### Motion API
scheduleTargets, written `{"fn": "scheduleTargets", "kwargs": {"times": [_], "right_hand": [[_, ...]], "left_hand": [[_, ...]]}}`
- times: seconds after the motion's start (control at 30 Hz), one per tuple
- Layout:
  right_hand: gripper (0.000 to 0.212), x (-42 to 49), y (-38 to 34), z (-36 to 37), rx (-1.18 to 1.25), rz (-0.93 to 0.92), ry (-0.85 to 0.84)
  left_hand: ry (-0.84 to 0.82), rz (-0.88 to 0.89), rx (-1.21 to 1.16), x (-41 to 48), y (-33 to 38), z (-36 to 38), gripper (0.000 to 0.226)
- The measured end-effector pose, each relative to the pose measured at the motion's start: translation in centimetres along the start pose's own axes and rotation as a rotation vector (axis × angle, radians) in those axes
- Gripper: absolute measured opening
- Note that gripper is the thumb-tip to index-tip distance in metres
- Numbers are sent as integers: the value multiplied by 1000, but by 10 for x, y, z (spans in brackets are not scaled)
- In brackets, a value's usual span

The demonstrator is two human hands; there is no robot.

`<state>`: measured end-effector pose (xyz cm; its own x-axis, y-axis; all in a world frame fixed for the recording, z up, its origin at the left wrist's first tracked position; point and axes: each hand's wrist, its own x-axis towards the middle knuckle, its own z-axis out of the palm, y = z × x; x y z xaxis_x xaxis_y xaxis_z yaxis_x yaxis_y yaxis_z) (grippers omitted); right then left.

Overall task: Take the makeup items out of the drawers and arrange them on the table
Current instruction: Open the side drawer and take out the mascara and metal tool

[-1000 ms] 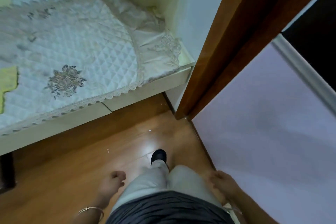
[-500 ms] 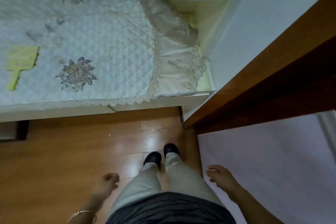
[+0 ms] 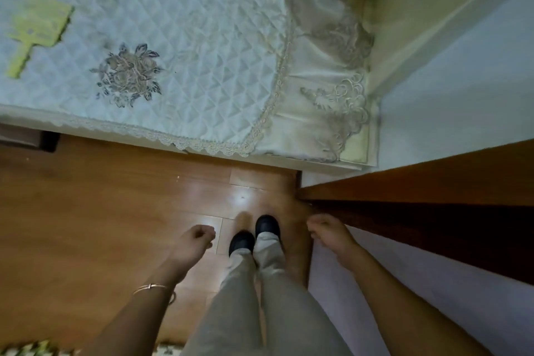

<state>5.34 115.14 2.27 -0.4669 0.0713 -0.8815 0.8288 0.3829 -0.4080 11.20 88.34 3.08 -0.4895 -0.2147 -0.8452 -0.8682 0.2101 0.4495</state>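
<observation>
I stand on a wooden floor facing a table (image 3: 289,163) covered by a quilted white cloth (image 3: 187,37) with an embroidered flower. A yellow-green flat item with a handle (image 3: 37,32) lies on the cloth at the far left. My left hand (image 3: 196,240) hangs loosely curled above the floor and holds nothing. My right hand (image 3: 329,231) hangs the same way beside my legs, also holding nothing. No drawers and no other makeup items show in the head view.
A brown wooden door edge (image 3: 419,182) runs along the right, with a pale lilac surface (image 3: 433,298) below it. A white wall (image 3: 462,81) stands at the table's right end. A dark object (image 3: 49,141) sits under the table at the left.
The view has turned and come closer to the table. Both arms have swung forward, with more of them in view. My feet stand close together.
</observation>
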Motion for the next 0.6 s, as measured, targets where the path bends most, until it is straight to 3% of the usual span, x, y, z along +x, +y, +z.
{"fn": "scheduleTargets", "kwargs": {"times": [0.03,0.13,0.23,0.37,0.6], "right_hand": [[24,10,-8,4,20,1,13],[20,39,-28,16,108,-5,55],[15,64,-42,25,252,22,59],[9,85,-52,28,606,76,-12],[11,83,-44,36,845,50,-41]], "left_hand": [[0,17,14,12,9,1,9],[13,59,5,51,37,4,22],[2,64,-167,86,66,10,29],[-26,-4,-445,115,91,15,10],[-89,-69,-684,117,82,16,27]]}}
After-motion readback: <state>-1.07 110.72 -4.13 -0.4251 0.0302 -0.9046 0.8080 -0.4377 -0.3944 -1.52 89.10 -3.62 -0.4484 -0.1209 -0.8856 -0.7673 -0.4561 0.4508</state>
